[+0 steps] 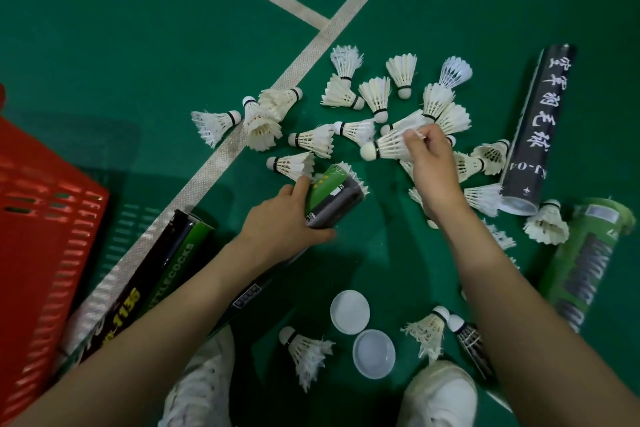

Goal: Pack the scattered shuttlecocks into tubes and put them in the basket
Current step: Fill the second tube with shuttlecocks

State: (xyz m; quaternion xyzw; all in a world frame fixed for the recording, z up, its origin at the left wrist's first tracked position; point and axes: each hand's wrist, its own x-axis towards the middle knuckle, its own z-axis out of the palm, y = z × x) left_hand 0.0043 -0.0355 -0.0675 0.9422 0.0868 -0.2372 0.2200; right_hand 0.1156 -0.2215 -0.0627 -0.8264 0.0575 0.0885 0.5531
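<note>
This is a badminton court: the green sport floor (pixel 121 45) carries white lines (pixel 304 55) that meet at 12 o'clock. Shuttlecocks (pixel 401 71) lie scattered about the centre, with tubes (pixel 538 128) at 3 and 8 o'clock and a red basket (pixel 41 218) at 9.

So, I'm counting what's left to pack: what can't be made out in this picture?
Head view, tube in the left hand: its wall hides the count inside; only feather tips show.
Head view, red basket: cut off by the left edge; contents unseen.
Head view, shuttlecocks under the right forearm: partly covered, so uncountable.
</note>
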